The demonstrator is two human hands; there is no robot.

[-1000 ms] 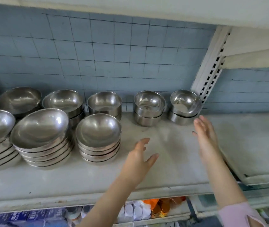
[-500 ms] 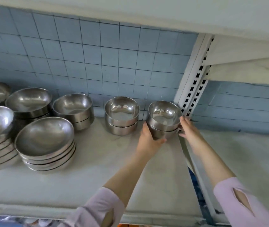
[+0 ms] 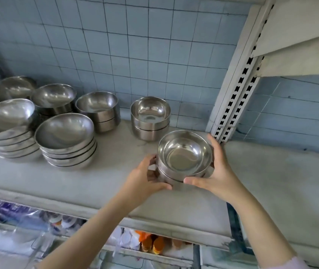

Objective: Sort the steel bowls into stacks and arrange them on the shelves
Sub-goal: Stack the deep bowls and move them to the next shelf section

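Curling round both sides, your left hand and right hand hold the small stack of bowls between them, thumbs at the front. It stands straight, open side up, near the front of the shelf. Both hands are just as near. The twin stack sits just behind, to the left. The white post is close on the right. Bare shelf lies left, before the wide bowls.

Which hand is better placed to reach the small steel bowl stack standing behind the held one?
Left, probably. The left hand grips the held stack of small round steel bowls on the side nearer that rear stack; the right hand grips the far side.
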